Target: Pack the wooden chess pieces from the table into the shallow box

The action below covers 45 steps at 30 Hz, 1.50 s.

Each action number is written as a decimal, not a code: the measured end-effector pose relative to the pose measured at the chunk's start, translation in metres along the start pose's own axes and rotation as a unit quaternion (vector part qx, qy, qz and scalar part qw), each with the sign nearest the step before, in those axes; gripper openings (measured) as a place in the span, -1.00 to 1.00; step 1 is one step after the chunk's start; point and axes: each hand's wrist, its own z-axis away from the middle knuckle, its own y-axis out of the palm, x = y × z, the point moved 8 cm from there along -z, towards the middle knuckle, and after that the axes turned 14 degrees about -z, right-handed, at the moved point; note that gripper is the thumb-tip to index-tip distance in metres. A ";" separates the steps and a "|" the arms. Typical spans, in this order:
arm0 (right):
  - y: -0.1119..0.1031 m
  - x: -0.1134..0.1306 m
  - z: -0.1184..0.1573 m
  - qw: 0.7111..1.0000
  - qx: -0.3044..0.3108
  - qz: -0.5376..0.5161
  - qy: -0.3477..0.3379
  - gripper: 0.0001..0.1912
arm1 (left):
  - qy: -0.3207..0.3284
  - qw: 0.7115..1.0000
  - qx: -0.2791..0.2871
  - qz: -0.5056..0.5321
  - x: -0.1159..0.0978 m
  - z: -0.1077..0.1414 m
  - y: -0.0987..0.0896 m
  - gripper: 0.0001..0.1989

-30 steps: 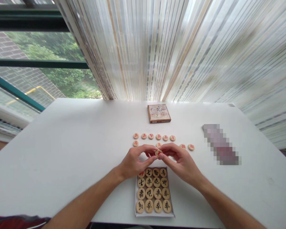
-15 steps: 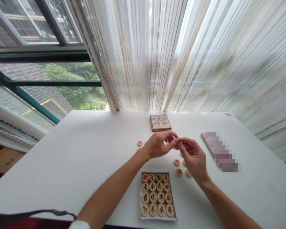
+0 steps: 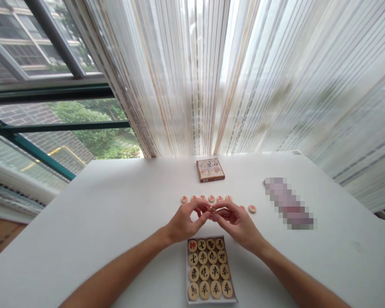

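Observation:
My left hand point(image 3: 184, 221) and my right hand point(image 3: 239, 221) meet above the table, just beyond an open tray point(image 3: 211, 302). Their fingertips pinch one small round Chinese chess piece point(image 3: 211, 209) from both sides; its marking is too small to read. Rows of round wooden pieces fill the tray, nearly all with black characters; one red-marked piece point(image 3: 192, 245) sits in its far left corner. Behind my fingers runs a row of red-marked pieces point(image 3: 211, 198), partly covered by my hands. Another red-marked piece point(image 3: 252, 208) lies to the right of my right hand.
A flat chess box point(image 3: 211, 170) with a printed cover lies toward the back of the white table point(image 3: 115, 214). On the right is a pixelated flat object point(image 3: 288, 203). Striped curtains point(image 3: 205, 85) hang behind the table, and a window point(image 3: 57, 128) is at the left.
Both hands have moved left and closer to me, fingertips still together. The row of red-marked pieces behind them now shows more fully. The view has shifted slightly.

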 end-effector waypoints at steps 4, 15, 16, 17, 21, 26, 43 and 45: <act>0.008 -0.007 0.003 0.999 0.024 0.012 0.032 -0.79 | -0.031 0.998 0.029 0.034 0.008 0.018 0.003 -0.78; 0.023 0.011 -0.010 0.974 0.065 0.216 0.026 -0.88 | -0.136 0.979 0.036 0.147 0.042 0.032 0.009 -0.70; 0.024 0.010 -0.011 0.975 0.062 0.213 0.022 -0.88 | -0.140 0.978 0.032 0.150 0.042 0.033 0.008 -0.70; 0.025 0.008 -0.011 0.977 0.058 0.205 0.019 -0.87 | -0.143 0.978 0.029 0.152 0.043 0.033 0.008 -0.70; 0.022 0.000 -0.007 0.984 0.042 0.171 0.011 -0.84 | -0.146 0.978 0.031 0.146 0.043 0.035 0.009 -0.71; 0.020 -0.005 0.000 0.989 0.044 0.138 0.022 -0.86 | -0.129 0.982 0.042 0.129 0.039 0.035 0.011 -0.76; 0.020 0.002 0.007 0.976 0.059 0.207 0.040 -0.92 | -0.075 0.972 0.219 -0.024 0.022 0.039 -0.003 -0.73; 0.024 0.002 0.008 0.972 0.073 0.216 0.053 -0.93 | -0.060 0.973 0.218 -0.041 0.018 0.043 -0.005 -0.61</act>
